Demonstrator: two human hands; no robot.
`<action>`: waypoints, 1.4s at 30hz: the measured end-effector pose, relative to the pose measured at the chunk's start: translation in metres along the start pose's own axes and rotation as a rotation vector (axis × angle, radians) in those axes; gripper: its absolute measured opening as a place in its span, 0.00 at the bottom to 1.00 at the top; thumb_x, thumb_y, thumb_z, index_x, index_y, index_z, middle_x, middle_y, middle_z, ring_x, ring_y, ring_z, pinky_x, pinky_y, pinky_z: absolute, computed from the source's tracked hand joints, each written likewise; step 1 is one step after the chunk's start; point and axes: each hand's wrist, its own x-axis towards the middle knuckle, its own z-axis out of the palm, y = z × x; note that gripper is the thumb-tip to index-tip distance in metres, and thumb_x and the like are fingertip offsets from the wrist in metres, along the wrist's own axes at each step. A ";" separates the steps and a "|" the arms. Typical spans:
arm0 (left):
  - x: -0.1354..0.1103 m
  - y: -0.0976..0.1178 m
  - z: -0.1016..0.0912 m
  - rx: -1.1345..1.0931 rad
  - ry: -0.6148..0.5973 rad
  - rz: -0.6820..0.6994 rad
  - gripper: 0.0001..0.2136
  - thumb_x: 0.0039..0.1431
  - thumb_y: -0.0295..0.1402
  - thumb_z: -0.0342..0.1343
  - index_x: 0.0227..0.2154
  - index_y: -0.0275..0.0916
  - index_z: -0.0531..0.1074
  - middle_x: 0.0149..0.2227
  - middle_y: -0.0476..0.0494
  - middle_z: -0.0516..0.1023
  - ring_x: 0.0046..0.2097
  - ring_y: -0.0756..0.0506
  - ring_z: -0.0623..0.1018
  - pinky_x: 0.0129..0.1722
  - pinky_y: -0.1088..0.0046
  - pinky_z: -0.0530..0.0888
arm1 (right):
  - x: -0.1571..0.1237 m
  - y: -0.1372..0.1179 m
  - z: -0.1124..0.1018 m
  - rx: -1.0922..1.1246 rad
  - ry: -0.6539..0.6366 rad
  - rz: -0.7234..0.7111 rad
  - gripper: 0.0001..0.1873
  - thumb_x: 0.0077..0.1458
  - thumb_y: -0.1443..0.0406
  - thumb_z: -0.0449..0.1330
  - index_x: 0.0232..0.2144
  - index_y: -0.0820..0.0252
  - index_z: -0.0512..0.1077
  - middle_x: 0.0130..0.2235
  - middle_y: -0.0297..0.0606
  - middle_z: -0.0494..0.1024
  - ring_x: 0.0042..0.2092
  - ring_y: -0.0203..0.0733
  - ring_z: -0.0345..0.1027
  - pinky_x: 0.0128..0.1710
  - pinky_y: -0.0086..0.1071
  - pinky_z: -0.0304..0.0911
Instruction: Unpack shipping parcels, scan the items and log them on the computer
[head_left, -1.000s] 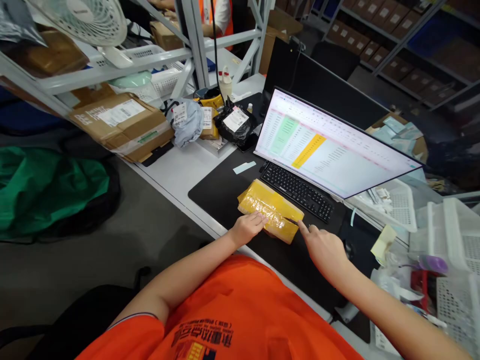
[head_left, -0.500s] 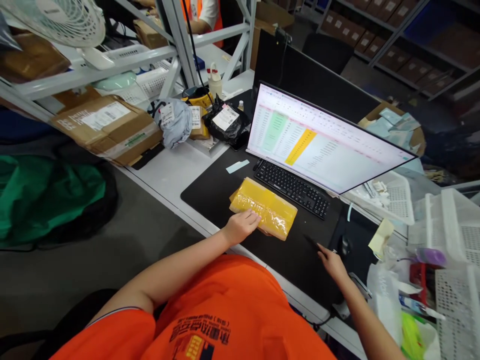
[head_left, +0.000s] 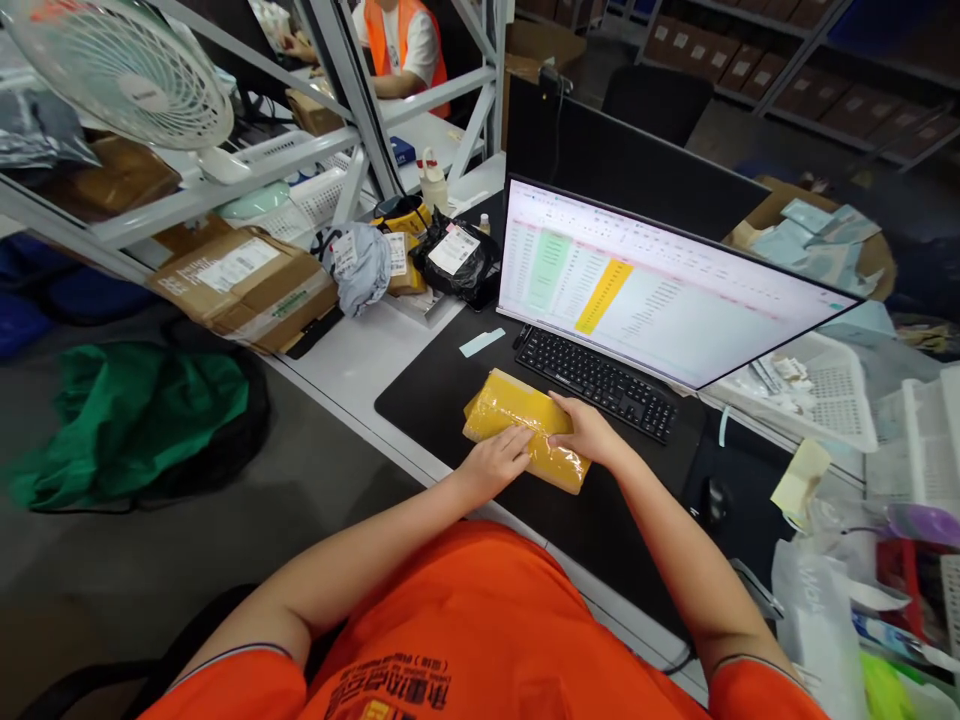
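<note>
A parcel wrapped in shiny yellow tape (head_left: 517,405) lies on the black desk mat (head_left: 427,400), in front of the keyboard. My left hand (head_left: 495,465) comes over its near edge, fingers laid together across the top and the thumb hidden. At the parcel's right part, my right hand (head_left: 589,432) grips it, thumb on the taped top and index finger towards the far edge. The palm side of my right hand is hidden, and the dark, thin tool held there earlier cannot be made out now.
Behind the parcel stand a keyboard (head_left: 592,375) and a monitor (head_left: 660,290) showing a spreadsheet. A mouse (head_left: 716,500) sits to the right, near white baskets (head_left: 832,390). Cardboard box (head_left: 247,285), grey bag parcel (head_left: 360,265) and black parcel (head_left: 457,255) line the left. A co-worker (head_left: 405,45) sits beyond the frame.
My right hand has moved left from beside the mouse onto the parcel; its dark tool no longer shows. My left hand stays on the parcel. The camera view has shifted slightly.
</note>
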 end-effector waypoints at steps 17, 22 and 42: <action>0.010 0.009 0.007 -0.068 -0.367 -0.106 0.17 0.67 0.23 0.49 0.56 0.37 0.70 0.45 0.37 0.80 0.46 0.42 0.79 0.49 0.63 0.78 | 0.007 -0.024 0.009 -0.235 0.071 0.323 0.27 0.41 0.64 0.75 0.46 0.49 0.78 0.44 0.35 0.83 0.45 0.49 0.77 0.43 0.35 0.67; 0.024 0.024 0.014 -0.220 -0.423 -0.161 0.29 0.56 0.28 0.62 0.61 0.33 0.65 0.64 0.29 0.69 0.65 0.32 0.69 0.62 0.53 0.71 | 0.015 0.000 -0.001 -0.086 0.051 0.258 0.26 0.42 0.67 0.74 0.47 0.49 0.81 0.44 0.31 0.85 0.47 0.46 0.77 0.47 0.32 0.67; 0.046 0.018 0.020 -0.088 -0.340 0.076 0.07 0.61 0.34 0.63 0.34 0.40 0.70 0.33 0.42 0.78 0.37 0.41 0.78 0.37 0.63 0.69 | 0.022 0.032 0.009 0.290 0.061 0.110 0.28 0.46 0.69 0.74 0.52 0.54 0.80 0.49 0.34 0.84 0.52 0.44 0.77 0.54 0.31 0.67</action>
